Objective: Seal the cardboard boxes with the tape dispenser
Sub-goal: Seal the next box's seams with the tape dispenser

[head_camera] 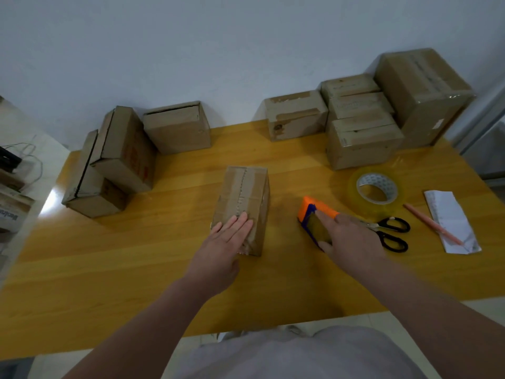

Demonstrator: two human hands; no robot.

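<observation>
— Where's the cardboard box [244, 193]?
— Mid-table [131, 272]. My left hand [229, 237] lies flat on it. It looks light, so I'd press down.
— And the tape dispenser [312, 214]?
— Just beside it. My right hand [352, 237] pinches its hard sides with thumb and finger.

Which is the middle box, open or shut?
Shut. The middle box has flat flaps with tape along the seam; the left hand rests on it.
</observation>
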